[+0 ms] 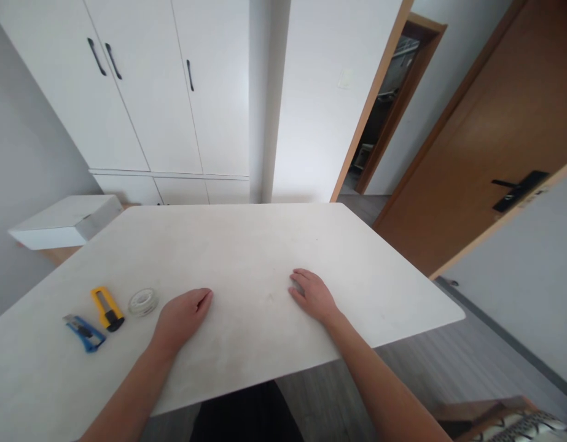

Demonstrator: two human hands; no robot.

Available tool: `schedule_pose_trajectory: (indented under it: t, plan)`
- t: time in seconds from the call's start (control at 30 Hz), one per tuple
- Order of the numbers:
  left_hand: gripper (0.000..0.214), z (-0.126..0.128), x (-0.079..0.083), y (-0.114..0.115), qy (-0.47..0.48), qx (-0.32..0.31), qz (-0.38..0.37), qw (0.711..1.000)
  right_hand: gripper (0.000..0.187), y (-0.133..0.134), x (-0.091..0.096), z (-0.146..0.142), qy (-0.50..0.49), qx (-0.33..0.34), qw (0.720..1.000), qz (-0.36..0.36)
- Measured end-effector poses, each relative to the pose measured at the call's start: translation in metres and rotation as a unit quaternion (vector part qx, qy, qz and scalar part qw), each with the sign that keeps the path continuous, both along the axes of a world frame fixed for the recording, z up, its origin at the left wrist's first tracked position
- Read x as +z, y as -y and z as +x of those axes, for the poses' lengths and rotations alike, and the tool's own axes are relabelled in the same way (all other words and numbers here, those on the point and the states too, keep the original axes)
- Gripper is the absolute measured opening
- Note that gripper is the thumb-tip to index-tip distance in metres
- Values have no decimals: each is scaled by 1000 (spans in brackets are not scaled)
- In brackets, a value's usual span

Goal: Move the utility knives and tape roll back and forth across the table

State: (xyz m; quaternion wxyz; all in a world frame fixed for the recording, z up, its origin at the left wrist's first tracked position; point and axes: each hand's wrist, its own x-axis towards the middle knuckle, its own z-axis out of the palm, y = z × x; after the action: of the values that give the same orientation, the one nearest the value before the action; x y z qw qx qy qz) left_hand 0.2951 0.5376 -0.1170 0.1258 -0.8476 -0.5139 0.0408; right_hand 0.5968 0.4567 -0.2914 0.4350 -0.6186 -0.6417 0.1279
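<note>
Hands lie flat, empty and open-palmed on the pale stone-look table (246,245): left hand (182,316) nearest the clear tape roll (143,301), right hand (313,294) well apart. Beside the roll lie a yellow utility knife (107,308) and a blue utility knife (84,332); either is best gripped by the handle.

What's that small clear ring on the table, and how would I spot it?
Start at the white table and go to its near left part, just left of the left hand. Three small things lie there: a blue cutter, a yellow cutter and the tape roll. It is the only round, see-through one.

White table (246,245) bears a tape roll (143,301), yellow cutter (107,308) and blue cutter (84,332)
</note>
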Motion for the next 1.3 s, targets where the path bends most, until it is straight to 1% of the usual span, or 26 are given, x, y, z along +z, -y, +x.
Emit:
schedule_pose_trajectory:
  t: [0.37, 0.7, 0.97, 1.3]
  plan:
    - [46, -1, 1, -1, 8, 7, -6, 1000, 35, 0, -3, 0, -2, -4, 1000, 3]
    - [44, 0, 1, 1, 8, 4, -7, 1000, 35, 0, -2, 0, 1, -5, 1000, 9]
    - [42, 0, 0, -1, 12, 3, -13, 1000, 34, -2, -7, 0, 9, -7, 1000, 19]
    - [42, -3, -2, -2, 21, -5, -1, 1000, 35, -3, -8, -1, 9, -10, 1000, 22]
